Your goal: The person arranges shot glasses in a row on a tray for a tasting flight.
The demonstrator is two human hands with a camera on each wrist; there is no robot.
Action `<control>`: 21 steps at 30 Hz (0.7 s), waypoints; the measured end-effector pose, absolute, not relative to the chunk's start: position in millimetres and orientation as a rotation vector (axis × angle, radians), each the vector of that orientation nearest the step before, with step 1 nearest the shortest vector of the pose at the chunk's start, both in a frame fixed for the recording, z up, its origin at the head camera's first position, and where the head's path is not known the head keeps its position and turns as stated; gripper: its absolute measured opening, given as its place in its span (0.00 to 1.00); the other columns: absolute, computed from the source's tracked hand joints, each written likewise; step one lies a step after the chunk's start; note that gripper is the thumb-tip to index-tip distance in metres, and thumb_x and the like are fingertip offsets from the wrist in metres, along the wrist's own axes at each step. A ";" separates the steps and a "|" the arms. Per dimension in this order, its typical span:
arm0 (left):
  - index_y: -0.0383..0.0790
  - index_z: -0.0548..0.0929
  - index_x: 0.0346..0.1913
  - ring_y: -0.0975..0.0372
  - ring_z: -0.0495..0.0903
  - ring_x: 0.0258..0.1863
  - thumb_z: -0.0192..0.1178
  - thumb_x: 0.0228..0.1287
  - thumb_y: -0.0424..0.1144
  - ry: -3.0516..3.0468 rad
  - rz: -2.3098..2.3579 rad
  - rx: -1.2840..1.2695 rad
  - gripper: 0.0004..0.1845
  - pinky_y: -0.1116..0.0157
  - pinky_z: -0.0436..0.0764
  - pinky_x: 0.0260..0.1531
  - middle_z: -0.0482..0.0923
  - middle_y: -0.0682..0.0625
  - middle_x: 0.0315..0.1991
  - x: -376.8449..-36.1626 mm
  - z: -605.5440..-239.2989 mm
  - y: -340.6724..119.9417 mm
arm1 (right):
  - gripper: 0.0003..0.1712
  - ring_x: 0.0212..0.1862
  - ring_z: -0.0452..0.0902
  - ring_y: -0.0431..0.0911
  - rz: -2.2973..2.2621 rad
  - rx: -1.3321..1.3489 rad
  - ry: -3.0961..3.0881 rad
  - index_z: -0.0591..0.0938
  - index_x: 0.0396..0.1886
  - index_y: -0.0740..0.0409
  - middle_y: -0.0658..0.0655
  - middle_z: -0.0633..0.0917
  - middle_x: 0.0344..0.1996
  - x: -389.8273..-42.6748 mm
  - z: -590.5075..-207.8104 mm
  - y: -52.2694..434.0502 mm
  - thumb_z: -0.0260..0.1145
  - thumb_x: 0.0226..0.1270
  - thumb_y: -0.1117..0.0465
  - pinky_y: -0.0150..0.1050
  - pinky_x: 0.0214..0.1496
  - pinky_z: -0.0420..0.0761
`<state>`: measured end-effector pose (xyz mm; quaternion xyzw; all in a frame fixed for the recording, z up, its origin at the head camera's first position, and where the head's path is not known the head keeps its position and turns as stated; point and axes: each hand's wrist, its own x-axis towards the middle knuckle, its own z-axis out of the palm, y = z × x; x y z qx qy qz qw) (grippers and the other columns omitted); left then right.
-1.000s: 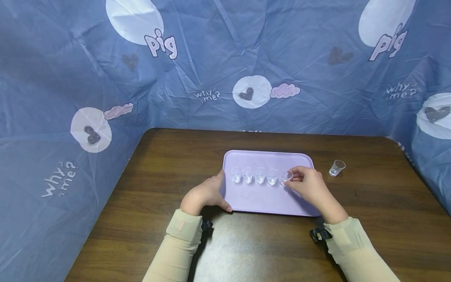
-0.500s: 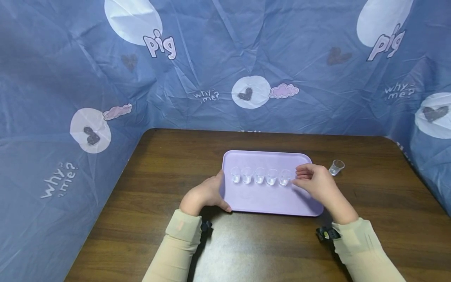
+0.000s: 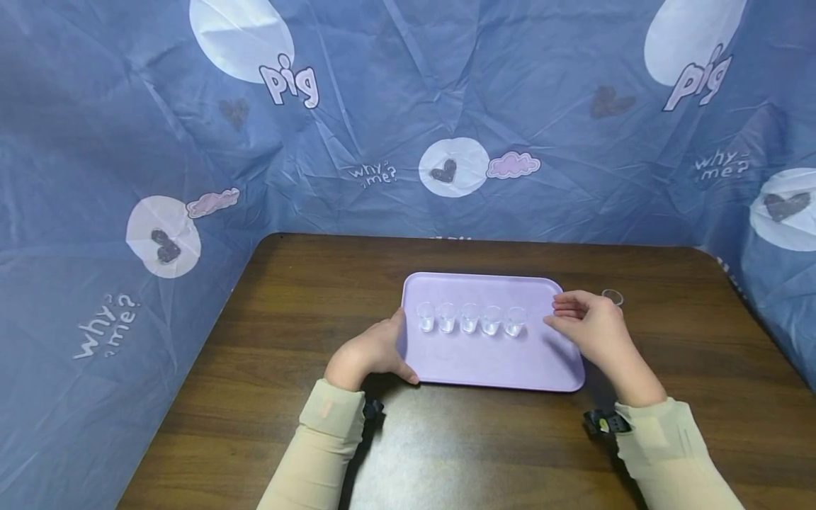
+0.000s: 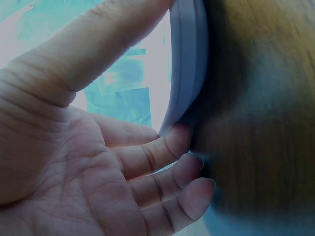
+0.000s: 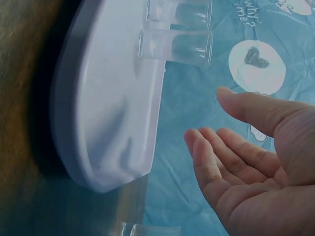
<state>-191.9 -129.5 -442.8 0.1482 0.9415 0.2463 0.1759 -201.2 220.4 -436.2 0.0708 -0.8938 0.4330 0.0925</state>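
Since the frames a moment before, the right hand (image 3: 589,327) had let go of the rightmost cup (image 3: 515,320) and drawn away to the right, so that it now hovered over the right end of the tray (image 3: 484,361) with nothing in it. Its fingers were loosely bent and the palm lay open in the right wrist view (image 5: 246,162), apart from the cup. The left hand (image 3: 370,350) had stayed where it was, gripping the tray's left edge: the left wrist view showed the thumb (image 4: 98,44) on top of the rim and the fingertips (image 4: 170,142) curled beneath it.

The tray was a smooth, pale lilac plastic rectangle with rounded corners and a low raised rim, lying on a dark brown wood-grain table (image 3: 306,297). Five small cups of clear plastic stood upright on it in a straight row, close together, each slightly tapered with a thicker base; the rightmost cup closed the row, a short gap left of the right hand's fingertips. A sixth clear cup (image 3: 613,297) stood on the table just beyond the tray's right end, mostly hidden behind the right hand. Both forearms wore beige sleeves (image 3: 325,439). A creased blue sheet (image 3: 408,106) printed with white circles, hearts, pink clouds and words hung behind the table.
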 end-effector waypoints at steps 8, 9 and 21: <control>0.29 0.41 0.69 0.51 0.58 0.61 0.79 0.24 0.51 2.659 0.700 0.407 0.72 0.60 0.59 0.59 0.56 0.33 0.63 -191.8 -443.3 -128.8 | 0.20 0.34 0.81 0.48 1.280 0.127 -2.561 0.80 0.40 0.66 0.61 0.83 0.33 -199.8 -432.1 227.0 0.74 0.46 0.64 0.24 0.31 0.76; 0.28 0.41 0.69 0.51 0.59 0.61 0.79 0.23 0.51 2.659 0.700 0.408 0.72 0.60 0.59 0.59 0.56 0.33 0.63 -191.8 -443.2 -128.5 | 0.20 0.34 0.81 0.48 1.279 0.118 -2.561 0.80 0.40 0.67 0.62 0.83 0.33 -199.8 -431.7 228.3 0.74 0.47 0.64 0.24 0.31 0.76; 0.28 0.42 0.69 0.50 0.60 0.60 0.79 0.23 0.51 2.671 0.692 0.415 0.72 0.59 0.60 0.58 0.58 0.33 0.63 -191.3 -442.5 -129.2 | 0.25 0.39 0.79 0.50 1.247 0.031 -2.563 0.79 0.46 0.65 0.61 0.82 0.38 -198.4 -424.6 244.3 0.73 0.48 0.57 0.21 0.34 0.74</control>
